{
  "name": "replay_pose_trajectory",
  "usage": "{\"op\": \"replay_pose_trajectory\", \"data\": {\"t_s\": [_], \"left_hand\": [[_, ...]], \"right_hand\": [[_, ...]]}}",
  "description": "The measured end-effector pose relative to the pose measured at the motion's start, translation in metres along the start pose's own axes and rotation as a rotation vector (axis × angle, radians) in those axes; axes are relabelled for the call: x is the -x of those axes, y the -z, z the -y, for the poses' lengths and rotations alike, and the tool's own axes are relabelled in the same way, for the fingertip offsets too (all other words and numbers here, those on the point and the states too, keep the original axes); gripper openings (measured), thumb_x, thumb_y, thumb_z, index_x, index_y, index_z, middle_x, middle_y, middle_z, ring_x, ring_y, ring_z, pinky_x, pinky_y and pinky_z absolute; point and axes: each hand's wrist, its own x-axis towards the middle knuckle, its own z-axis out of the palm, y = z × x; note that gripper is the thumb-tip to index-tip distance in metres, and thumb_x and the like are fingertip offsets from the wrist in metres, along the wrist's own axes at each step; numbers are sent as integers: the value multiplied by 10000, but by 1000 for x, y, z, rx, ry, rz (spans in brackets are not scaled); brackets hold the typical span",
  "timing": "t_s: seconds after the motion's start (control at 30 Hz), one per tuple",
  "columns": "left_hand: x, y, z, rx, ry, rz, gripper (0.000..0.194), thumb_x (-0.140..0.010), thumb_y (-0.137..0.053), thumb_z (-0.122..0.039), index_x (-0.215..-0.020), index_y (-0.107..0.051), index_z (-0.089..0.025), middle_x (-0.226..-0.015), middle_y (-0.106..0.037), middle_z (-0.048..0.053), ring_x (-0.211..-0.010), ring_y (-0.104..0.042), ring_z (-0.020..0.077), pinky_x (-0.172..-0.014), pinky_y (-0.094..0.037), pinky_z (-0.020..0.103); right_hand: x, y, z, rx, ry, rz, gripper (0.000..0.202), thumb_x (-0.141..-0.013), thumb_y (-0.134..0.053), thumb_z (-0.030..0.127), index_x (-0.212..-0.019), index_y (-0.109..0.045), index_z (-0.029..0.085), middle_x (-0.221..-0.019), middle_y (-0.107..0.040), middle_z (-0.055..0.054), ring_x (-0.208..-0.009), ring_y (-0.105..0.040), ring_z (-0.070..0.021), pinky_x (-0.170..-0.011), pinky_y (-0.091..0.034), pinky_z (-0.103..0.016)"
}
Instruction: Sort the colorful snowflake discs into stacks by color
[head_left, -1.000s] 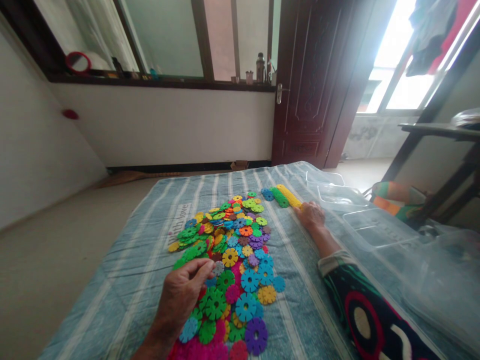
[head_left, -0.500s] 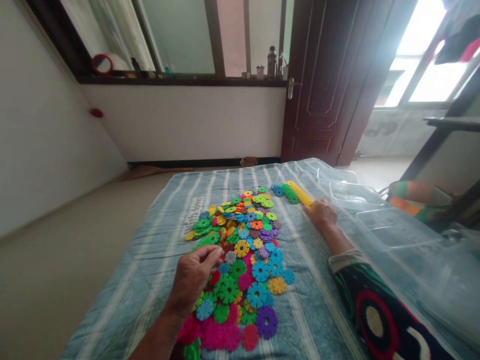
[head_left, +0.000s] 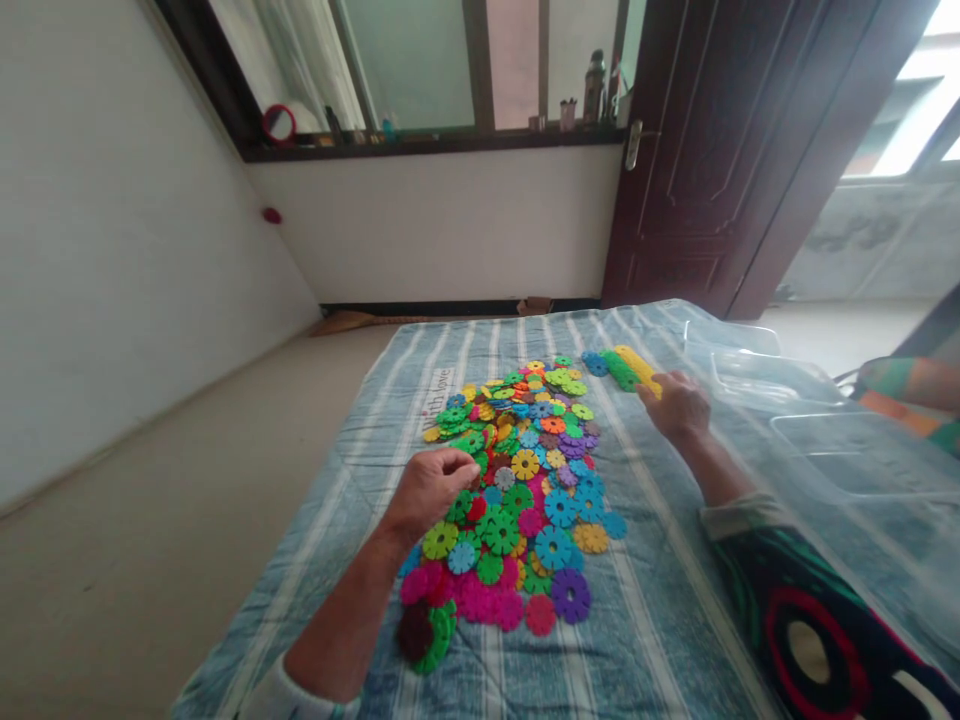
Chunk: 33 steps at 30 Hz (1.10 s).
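Endwise, right hand point(head_left: 681, 407) against yellow row point(head_left: 637, 369)

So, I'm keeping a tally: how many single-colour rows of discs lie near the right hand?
3: the yellow row, its near end at the right hand; the green row left of it; the short blue row, leftmost.
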Motion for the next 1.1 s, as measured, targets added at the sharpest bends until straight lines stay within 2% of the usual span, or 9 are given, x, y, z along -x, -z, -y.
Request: {"op": "replay_pose_trajectory", "data": {"t_s": [0.1, 0.27, 0.4, 0.57, 0.73, 0.83, 1.0, 1.1], "left_hand": [[-1, 5, 4, -109, -39, 51, 268, -676, -574, -403, -641, -693, -165, -559, -621, -17, -544, -523, 127, -537, -381, 234], [0, 8, 4, -196, -83, 87, 269, -672, -563, -395, -657, -711, -171, -559, -606, -14, -542, -504, 130, -524, -356, 237], [2, 6, 3, -222, -111, 119, 270, -681, -555, -387, -680, -711, -167, -605, -636, 4, -593, -548, 150, -554, -378, 242], [1, 5, 5, -237, -124, 151, 231, -668, -570, -362, -678, -702, -173, -623, -658, 8, -609, -568, 158, -567, -385, 243], [2, 5, 3, -251, -153, 158, 213, -653, -567, -357, -658, -688, -182, -603, -640, -10, -592, -558, 145, -562, -378, 235], [3, 6, -1, -265, -168, 164, 212, -647, -556, -357, -648, -679, -185, -603, -630, -16, -597, -558, 143, -565, -377, 232], [5, 8, -8, -277, -198, 165, 227, -650, -543, -380, -636, -666, -190, -584, -601, -18, -589, -546, 147, -557, -370, 233], [6, 9, -12, -282, -208, 161, 238, -654, -535, -397, -625, -655, -193, -567, -575, -22, -573, -530, 145, -547, -362, 232]], "right_hand": [[17, 9, 37, -132, 252, 12, 303, -890, -495, 370, -1038, -664, 167, -1094, -602, -109, -1042, -517, -237, -906, -375, -326], [62, 22, 99, -302, 662, 128, 255, -860, -557, 389, -985, -679, 203, -1123, -584, -86, -1064, -500, -219, -931, -382, -333], [90, 28, 123, -219, 785, 172, 264, -826, -602, 424, -920, -663, 185, -1094, -561, -104, -1082, -475, -248, -893, -410, -361], [105, 26, 126, -185, 789, 195, 198, -798, -644, 371, -834, -643, 176, -1020, -570, -95, -1038, -489, -245, -866, -424, -358], [108, 23, 120, -389, 714, 166, 95, -805, -622, 242, -744, -644, 172, -936, -611, -64, -968, -534, -197, -847, -421, -308], [104, 28, 110, -521, 632, 157, 132, -826, -580, 211, -735, -672, 185, -883, -648, -37, -875, -575, -150, -795, -423, -254], [78, 45, 71, -453, 373, 177, 232, -838, -527, 279, -721, -711, 199, -708, -657, 4, -671, -575, -112, -610, -379, -200], [60, 52, 35, -331, 204, 212, 233, -816, -527, 281, -743, -729, 190, -675, -660, -2, -664, -583, -121, -580, -360, -201]]}}
